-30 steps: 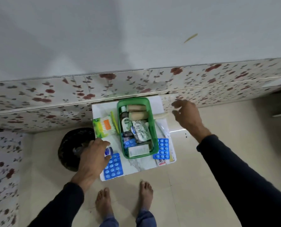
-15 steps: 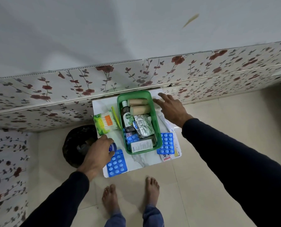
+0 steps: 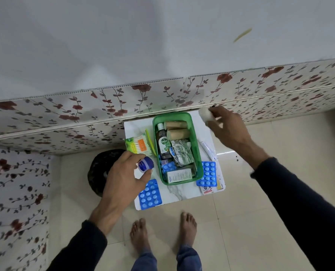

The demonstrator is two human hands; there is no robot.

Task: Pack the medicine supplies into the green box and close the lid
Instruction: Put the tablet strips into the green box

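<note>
The green box stands open on a small white marble-look table, holding two tan bandage rolls, a Dettol bottle, foil strips, a blue blister pack and a white carton. My left hand holds a small blue-capped jar just left of the box. My right hand grips a white roll above the table's far right corner. Loose on the table lie a blue blister pack at the front left, another right of the box, a cotton bud pack and a white tube.
A floral-papered wall runs right behind the table. A dark round object sits on the tiled floor left of the table. My bare feet stand just in front. A green stick lies beside the box.
My left hand has lifted the blue-capped jar off the table. My right hand has picked up the white roll at the far right corner and raised it.
</note>
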